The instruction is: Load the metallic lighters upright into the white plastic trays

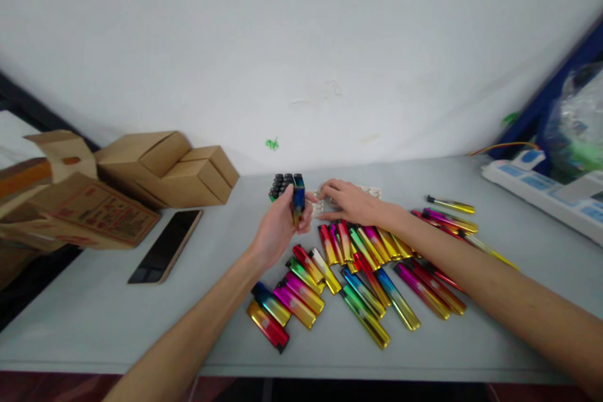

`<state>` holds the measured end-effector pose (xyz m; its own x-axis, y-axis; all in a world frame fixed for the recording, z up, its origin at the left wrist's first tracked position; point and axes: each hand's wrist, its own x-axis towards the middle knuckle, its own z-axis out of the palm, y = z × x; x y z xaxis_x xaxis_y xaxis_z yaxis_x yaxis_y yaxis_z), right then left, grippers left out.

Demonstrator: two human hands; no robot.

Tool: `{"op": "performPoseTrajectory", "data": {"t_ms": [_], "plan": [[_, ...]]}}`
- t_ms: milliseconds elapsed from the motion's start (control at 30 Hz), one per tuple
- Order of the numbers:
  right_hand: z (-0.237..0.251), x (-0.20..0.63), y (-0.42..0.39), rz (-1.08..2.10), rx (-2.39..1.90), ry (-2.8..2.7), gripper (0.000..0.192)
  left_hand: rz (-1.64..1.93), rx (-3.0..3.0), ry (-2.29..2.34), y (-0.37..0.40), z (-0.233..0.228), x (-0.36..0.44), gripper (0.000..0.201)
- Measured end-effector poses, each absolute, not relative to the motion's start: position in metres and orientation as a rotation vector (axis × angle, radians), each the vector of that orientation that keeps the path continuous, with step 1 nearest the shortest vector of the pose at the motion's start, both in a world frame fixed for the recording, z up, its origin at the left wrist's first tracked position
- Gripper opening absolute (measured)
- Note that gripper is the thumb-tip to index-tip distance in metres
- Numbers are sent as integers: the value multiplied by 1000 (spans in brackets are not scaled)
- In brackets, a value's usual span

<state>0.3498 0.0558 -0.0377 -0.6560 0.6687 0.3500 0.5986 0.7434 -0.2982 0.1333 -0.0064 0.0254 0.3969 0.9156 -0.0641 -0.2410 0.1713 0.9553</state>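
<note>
Boxes [164, 166] and phone [166, 246] flank left hand [277, 226].

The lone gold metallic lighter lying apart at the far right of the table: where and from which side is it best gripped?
Probably at mid-body, from above. The lone gold metallic lighter lies flat on the grey table, long sides bare, apart from the pile of coloured lighters; its dark cap end points left.

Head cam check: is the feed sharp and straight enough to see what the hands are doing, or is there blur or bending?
Head view: even, soft light, no hard shadows; the left hand and its lighter look slightly soft, the lighters on the table show bright sheen; the table edge and wall line bow from wide-angle distortion.
</note>
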Motion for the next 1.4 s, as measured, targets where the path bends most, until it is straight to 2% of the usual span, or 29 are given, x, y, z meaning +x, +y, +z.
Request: {"op": "performPoseTrajectory", "data": {"t_ms": [333,467,667,800,900,1400], "plan": [[-32,348,52,220,-996,-2495,43,1292,1454,816,16,59,113,31],[-32,348,52,205,-996,-2509,44,1381,1679,941,38,62,108,33],[-30,347,51,190,-1003,-2490,44,1144,2096,1147,71,55,104,40],[-28,347,50,182,-1009,-2496,42,931,2381,1263,81,48,101,32],[-28,347,50,176,-1010,-2511,43,927,2525,1254,86,43,99,28],[-27,346,51,182,-1031,-2516,44,660,2643,1307,92,49,100,28]]}}
